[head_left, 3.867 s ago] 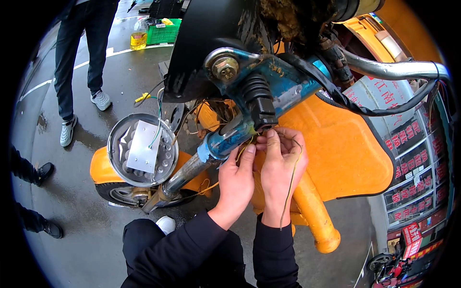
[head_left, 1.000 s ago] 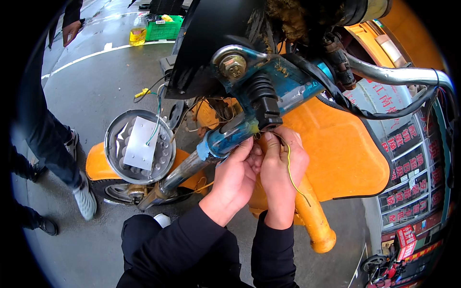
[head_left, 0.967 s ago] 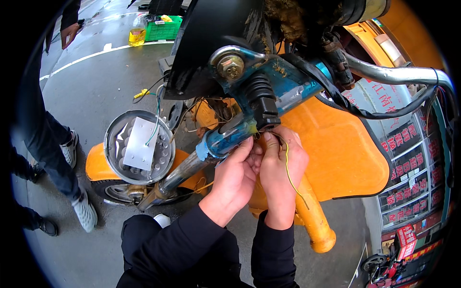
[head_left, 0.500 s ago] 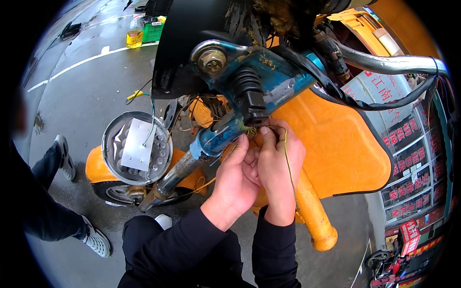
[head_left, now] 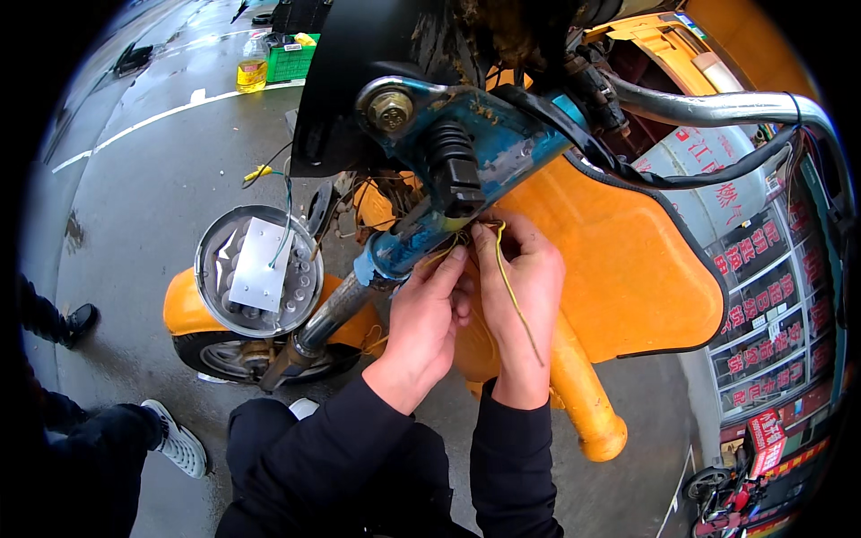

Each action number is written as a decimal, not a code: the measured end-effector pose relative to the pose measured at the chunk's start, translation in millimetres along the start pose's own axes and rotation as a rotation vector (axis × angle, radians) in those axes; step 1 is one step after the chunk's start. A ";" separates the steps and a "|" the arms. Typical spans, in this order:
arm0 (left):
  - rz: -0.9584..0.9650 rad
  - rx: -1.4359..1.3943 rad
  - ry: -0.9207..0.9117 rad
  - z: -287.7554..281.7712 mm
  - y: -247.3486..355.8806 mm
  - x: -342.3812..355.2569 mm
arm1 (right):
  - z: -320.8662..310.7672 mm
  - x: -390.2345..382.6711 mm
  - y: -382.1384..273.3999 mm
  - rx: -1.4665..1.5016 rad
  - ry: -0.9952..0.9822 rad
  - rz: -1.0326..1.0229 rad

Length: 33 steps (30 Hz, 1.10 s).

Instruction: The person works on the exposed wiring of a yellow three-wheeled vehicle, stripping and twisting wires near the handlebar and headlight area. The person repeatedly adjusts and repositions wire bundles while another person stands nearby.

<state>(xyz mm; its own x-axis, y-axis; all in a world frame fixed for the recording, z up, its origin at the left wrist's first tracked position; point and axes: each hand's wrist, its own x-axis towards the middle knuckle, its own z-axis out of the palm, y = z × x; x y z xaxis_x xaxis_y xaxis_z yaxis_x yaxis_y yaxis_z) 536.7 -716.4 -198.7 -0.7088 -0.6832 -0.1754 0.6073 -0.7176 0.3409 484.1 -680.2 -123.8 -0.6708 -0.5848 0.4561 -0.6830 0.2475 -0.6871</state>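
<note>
My left hand [head_left: 426, 309] is closed, thumb and fingers pinching thin wires just below a black ribbed rubber boot [head_left: 451, 161]. Beside it, my right hand [head_left: 522, 278] pinches a yellow wire [head_left: 513, 291], whose loose end trails down over the back of that hand toward the wrist. Both sets of fingertips nearly meet next to the blue fork tube [head_left: 408, 242], and what lies between them is partly hidden. Above them is a worn blue bracket [head_left: 511, 148] with a large hex bolt [head_left: 390, 110].
A round lamp [head_left: 259, 273] hangs left of the fork, above the orange fender [head_left: 184, 309]. Orange body panels [head_left: 637, 269] and an orange tube [head_left: 596, 430] stand at right. A chrome handlebar [head_left: 700, 106] crosses above. People's legs [head_left: 108, 439] are at left; a green crate [head_left: 289, 61] sits behind.
The yellow wire now bends over my right fingers, its end hanging across the hand. My hands have shifted slightly. At left, one person's legs have moved back and another foot shows.
</note>
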 end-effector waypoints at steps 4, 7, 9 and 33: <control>0.030 0.101 -0.126 -6.1 -0.6 13.2 | 5.5 -0.9 12.0 0.132 0.014 -0.040; 0.034 -0.012 -0.125 -6.7 -0.5 15.8 | 11.2 0.6 15.7 0.124 0.044 -0.065; 0.006 -0.055 -0.089 -9.3 0.3 18.3 | 12.1 -0.9 15.4 0.139 0.002 -0.038; 0.288 0.139 0.059 -19.1 -8.4 12.4 | 21.0 -26.8 27.2 -0.236 0.094 -0.334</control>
<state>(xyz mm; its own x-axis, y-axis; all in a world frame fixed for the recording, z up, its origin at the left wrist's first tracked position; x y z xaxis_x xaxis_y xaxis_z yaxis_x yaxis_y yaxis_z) 529.7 -721.4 -221.5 -0.4908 -0.8648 -0.1055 0.7218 -0.4715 0.5068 489.5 -674.0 -166.6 -0.4167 -0.5929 0.6891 -0.9079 0.2327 -0.3488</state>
